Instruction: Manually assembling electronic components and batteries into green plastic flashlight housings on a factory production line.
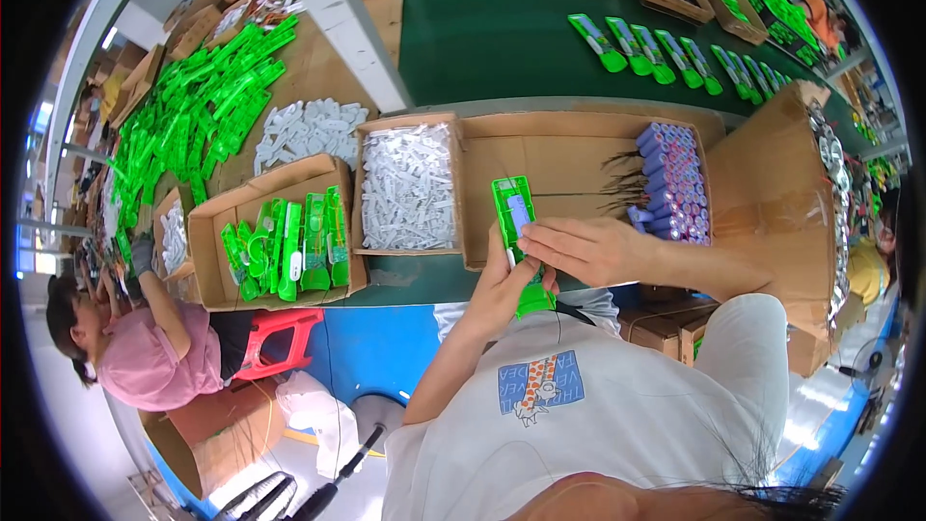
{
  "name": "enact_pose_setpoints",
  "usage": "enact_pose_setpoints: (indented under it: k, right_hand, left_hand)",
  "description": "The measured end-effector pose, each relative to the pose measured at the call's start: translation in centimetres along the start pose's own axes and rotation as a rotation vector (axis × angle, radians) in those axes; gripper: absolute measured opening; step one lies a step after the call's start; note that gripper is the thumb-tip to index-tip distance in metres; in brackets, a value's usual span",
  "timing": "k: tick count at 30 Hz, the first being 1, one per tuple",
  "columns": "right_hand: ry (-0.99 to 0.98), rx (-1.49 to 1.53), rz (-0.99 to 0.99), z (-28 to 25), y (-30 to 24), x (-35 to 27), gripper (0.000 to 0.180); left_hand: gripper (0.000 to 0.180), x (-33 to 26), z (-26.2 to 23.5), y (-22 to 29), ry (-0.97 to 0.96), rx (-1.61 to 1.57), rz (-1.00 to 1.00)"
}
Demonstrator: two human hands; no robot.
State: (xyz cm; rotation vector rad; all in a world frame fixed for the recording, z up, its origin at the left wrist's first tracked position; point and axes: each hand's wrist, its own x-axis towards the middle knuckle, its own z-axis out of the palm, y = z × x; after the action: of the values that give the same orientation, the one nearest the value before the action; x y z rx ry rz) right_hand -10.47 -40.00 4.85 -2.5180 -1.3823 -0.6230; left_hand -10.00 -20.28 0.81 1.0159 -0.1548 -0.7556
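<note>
My left hand [497, 294] is closed around a long green plastic housing [511, 188], held tilted over the front edge of the bench. A purple cylindrical battery cell [519, 211] lies inside the housing's hollow. From the right, my right hand [588, 249] reaches across with its fingers together, the tips pressing at the lower end of the cell. Its thumb is mostly hidden. Behind the housing is an open cardboard box [545, 152], with stacked purple battery cells [675, 183] and dark wires at its right end.
Left of it stand a box of small white parts [410, 188] and a box of green housings [289, 246]. Green pieces [198, 116] are heaped farther left, near a co-worker in pink [164, 357]. Finished-looking green units [641, 53] line the green belt [482, 39]. A tall carton [772, 193] stands right.
</note>
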Motion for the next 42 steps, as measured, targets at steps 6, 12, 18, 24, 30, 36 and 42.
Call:
enact_pose_setpoints:
  k: [6,12,18,24,30,36,42]
  right_hand:
    - [0.08,0.303,0.085,3.8,-0.5,4.7,0.031]
    - [-0.479,0.291,0.124,15.3,7.8,14.4,0.015]
    - [-0.332,0.621,0.011,13.5,8.6,14.5,0.012]
    - [-0.273,1.044,0.372,10.1,7.3,12.7,0.013]
    - [-0.205,0.841,0.432,7.4,3.7,11.9,0.017]
    - [0.012,0.736,0.414,7.9,4.3,11.2,0.042]
    - [-0.427,0.759,0.34,7.0,5.5,10.4,0.048]
  left_hand:
    - [0.058,-2.2,-4.6,1.8,0.027,-0.145,0.051]
    - [0.029,-3.8,-7.7,1.5,0.358,-0.537,0.331]
    - [0.031,-5.5,-6.7,0.7,0.403,-0.459,0.308]
    - [0.034,-4.7,-5.2,0.7,0.605,-0.074,0.385]
    - [0.047,-2.9,-4.5,0.4,0.691,0.374,0.707]
    - [0.05,-2.9,-3.7,1.4,0.536,-0.145,0.539]
    - [0.053,-3.3,-3.1,1.6,0.555,-0.158,0.51]
